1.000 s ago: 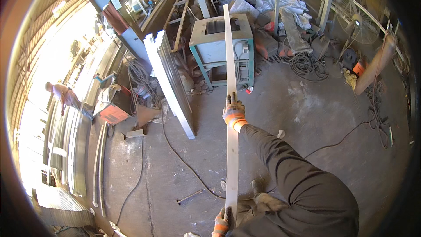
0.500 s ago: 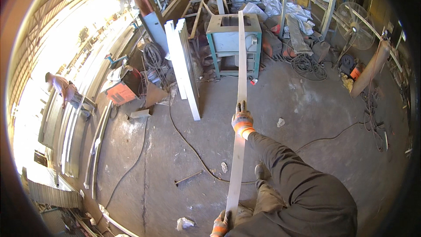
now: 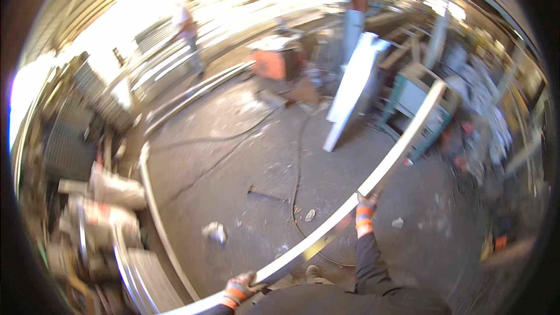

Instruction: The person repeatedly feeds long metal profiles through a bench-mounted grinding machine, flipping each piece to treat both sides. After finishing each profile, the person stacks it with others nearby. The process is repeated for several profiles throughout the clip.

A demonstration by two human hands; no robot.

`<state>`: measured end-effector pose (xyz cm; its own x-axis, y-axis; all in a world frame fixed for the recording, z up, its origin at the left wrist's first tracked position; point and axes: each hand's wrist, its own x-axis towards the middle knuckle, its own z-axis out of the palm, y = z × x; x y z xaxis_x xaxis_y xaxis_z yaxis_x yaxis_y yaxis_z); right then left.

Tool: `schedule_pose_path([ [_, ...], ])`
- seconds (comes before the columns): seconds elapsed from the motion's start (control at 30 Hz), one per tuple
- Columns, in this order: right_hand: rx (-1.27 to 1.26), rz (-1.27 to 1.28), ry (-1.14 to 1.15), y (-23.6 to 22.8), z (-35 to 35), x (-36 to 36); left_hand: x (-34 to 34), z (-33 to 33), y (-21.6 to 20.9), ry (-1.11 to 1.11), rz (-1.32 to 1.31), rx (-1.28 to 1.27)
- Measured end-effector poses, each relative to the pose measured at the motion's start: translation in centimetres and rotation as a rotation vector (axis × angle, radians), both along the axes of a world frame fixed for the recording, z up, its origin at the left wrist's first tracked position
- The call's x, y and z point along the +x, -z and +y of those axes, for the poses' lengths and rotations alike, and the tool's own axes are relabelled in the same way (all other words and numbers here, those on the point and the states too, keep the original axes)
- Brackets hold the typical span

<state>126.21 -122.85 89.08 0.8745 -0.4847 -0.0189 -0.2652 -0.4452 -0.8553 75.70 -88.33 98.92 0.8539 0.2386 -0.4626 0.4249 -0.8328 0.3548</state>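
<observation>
A long pale metal bar (image 3: 332,220) slants across the view, from the lower left edge up to the right. My left hand (image 3: 240,287), in a grey and orange glove, is closed on the bar near its lower part. Further along, my right hand (image 3: 366,207), gloved alike, grips the bar's edge with the fingers partly hidden. The far end of the bar overlaps a grey box-like machine on a green frame (image 3: 417,108). A yellow patch (image 3: 318,248) shows beside the bar between my hands. The picture is smeared by motion.
White metal profiles (image 3: 353,90) stand leaning by a blue post (image 3: 353,29). A cable (image 3: 297,181) and a thin rod (image 3: 265,194) lie on the floor. An orange machine (image 3: 271,63) stands further back. White sacks (image 3: 114,189) are piled at left. Another person (image 3: 189,32) stands at far left.
The view has swung left, so the scene shifts right and tilts. The bar now lies aslant rather than nearly upright, and both hands still hold it.
</observation>
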Motion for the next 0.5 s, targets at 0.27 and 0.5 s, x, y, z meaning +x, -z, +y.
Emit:
schedule_pose_path([
  [0.27, 1.249, -0.083, 0.042, -4.1, 1.6, -15.4, -17.5, -6.0, -2.8, -0.309, -0.338, 0.293],
  [0.5, 1.518, 0.324, -0.680, -10.7, 9.3, -30.9, -37.2, -8.3, -2.8, -0.622, -0.538, 0.556],
])
